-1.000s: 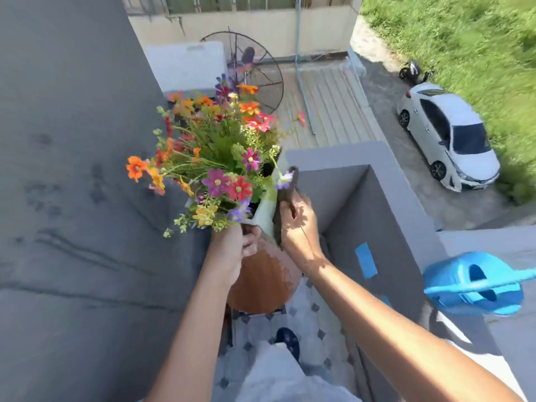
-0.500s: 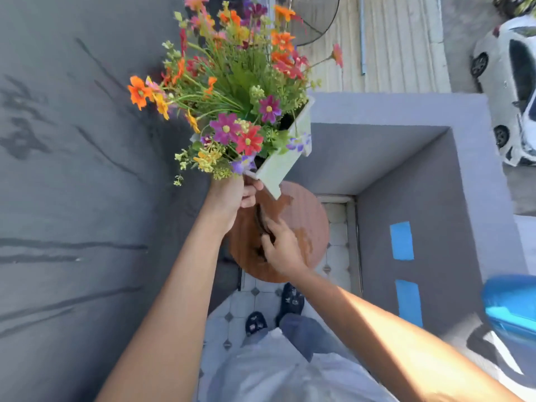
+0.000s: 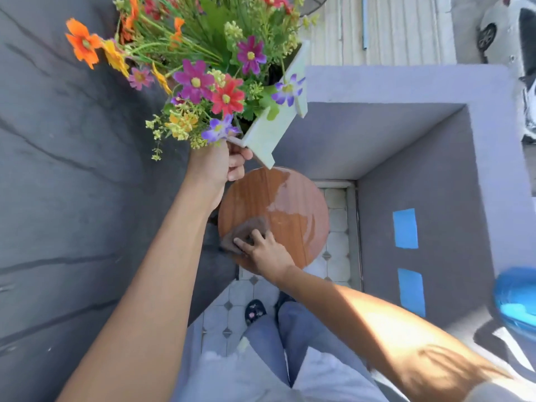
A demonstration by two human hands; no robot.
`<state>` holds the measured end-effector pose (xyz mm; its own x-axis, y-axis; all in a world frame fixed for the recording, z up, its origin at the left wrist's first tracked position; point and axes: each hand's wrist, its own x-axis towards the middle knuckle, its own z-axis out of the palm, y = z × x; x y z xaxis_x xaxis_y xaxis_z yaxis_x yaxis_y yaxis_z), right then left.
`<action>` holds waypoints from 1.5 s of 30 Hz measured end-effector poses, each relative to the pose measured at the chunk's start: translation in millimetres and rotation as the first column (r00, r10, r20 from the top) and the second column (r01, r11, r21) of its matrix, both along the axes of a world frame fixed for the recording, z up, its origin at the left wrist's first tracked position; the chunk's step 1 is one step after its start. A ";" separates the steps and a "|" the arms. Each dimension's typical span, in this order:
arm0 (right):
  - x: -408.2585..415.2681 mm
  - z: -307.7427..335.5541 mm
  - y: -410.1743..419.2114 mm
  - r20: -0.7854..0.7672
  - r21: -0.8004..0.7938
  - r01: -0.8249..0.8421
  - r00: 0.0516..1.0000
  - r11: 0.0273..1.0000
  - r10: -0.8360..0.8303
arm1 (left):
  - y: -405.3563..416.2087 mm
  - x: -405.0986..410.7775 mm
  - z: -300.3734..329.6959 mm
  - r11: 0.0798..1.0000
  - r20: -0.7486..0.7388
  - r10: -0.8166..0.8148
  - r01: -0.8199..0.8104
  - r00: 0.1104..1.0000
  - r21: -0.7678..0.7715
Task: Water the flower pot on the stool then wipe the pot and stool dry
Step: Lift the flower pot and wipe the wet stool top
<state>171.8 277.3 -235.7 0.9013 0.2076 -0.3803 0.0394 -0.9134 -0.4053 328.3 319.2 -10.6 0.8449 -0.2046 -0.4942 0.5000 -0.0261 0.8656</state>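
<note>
My left hand [image 3: 219, 166] grips the bottom corner of a pale green square flower pot [image 3: 271, 132] and holds it up, tilted, above the stool. Many coloured flowers [image 3: 203, 68] fill the pot. Below stands a round brown wooden stool [image 3: 293, 204] with a wet sheen over its right half. My right hand [image 3: 262, 250] presses a dark brown cloth [image 3: 243, 230] onto the stool's near left part.
A blue watering can [image 3: 514, 300] rests on the grey ledge at the right edge. Grey walls [image 3: 72, 198] close in on the left and right [image 3: 435, 169], with blue tape strips [image 3: 405, 227] on the right one. Tiled floor [image 3: 336, 216] and my feet [image 3: 255, 311] lie below.
My right hand came down from the side of the pot to the stool top with the cloth. The pot stayed lifted in my left hand, and the view tilted downward.
</note>
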 end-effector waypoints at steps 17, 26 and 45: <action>34.4 -1.5 -86.5 -0.008 0.099 0.334 0.942 0.937 -0.335 | 5.4 3.9 1.3 0.999 -0.026 0.042 -0.041 0.999 0.036; 18.1 -10.2 16.5 -0.006 0.167 -0.245 0.968 0.955 0.249 | 0.6 14.8 -1.9 0.999 -0.012 0.033 -0.033 0.999 0.005; 22.9 -14.5 3.6 0.006 0.195 0.016 1.000 0.981 -0.017 | -6.1 30.0 -15.6 0.998 -0.041 0.065 -0.065 0.997 0.009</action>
<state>194.7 280.8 -250.2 0.9077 0.2623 -0.3274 0.0286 -0.8173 -0.5755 358.3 313.1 -26.2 0.8353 -0.1459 -0.5301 0.5360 0.0012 0.8442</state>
